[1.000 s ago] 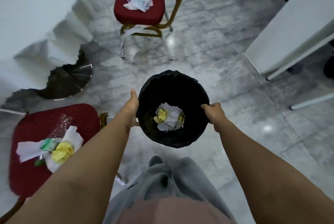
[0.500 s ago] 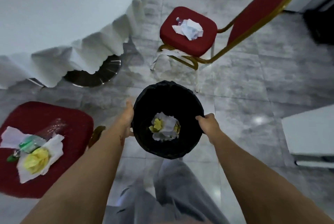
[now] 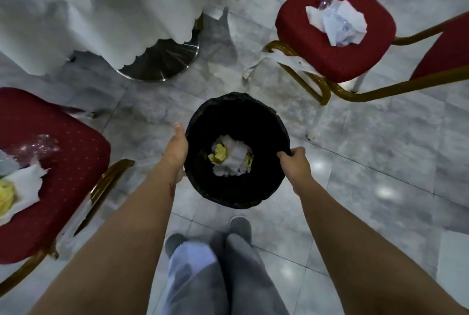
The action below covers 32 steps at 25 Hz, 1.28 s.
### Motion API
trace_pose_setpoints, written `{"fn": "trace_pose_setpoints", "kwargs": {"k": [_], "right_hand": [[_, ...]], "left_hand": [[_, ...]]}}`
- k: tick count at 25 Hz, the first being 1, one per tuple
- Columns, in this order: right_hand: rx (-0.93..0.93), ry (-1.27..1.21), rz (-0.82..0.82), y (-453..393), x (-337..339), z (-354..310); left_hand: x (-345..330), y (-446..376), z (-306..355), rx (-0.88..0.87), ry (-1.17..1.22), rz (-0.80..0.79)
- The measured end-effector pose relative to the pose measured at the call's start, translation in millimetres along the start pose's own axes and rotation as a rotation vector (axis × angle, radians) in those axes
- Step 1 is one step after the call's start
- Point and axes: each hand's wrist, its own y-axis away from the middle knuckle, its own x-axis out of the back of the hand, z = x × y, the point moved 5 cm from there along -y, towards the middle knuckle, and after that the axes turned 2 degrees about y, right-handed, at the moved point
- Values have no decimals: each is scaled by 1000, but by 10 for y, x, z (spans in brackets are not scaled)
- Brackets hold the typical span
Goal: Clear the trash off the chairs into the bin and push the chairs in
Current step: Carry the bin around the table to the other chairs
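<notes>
Two chairs flanked you: at lower left, a red chair (image 3: 50,162) carried paper trash (image 3: 22,187). Your left hand (image 3: 177,147) and right hand (image 3: 295,162) gripped the black bin (image 3: 236,187) rim mid-frame; it looked light. At upper right, crumpled paper (image 3: 337,25) seemed soft, pinchable.

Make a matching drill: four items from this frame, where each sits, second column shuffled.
Items:
1. bin
2. white crumpled paper
3. yellow wad on tissue
4. round metal base

Places:
A. seat of the chair on the right
B. under the white tablecloth
C. held between both hands
D. seat of the chair on the left

Pairs: 1-C, 2-A, 3-D, 4-B
</notes>
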Motion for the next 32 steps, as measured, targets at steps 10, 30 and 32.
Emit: {"fn": "trace_pose_setpoints", "kwargs": {"k": [10,30,32], "right_hand": [[9,-17,-74,-1500,-1073,82],[-29,24,-250,-2229,-1663,30],[3,66,-256,-2115,-1669,-9]], "left_hand": [[15,-1675,-464,-11,97,143],[-134,-2515,-644,-55,167,103],[-120,-2410,-623,-45,117,94]]}}
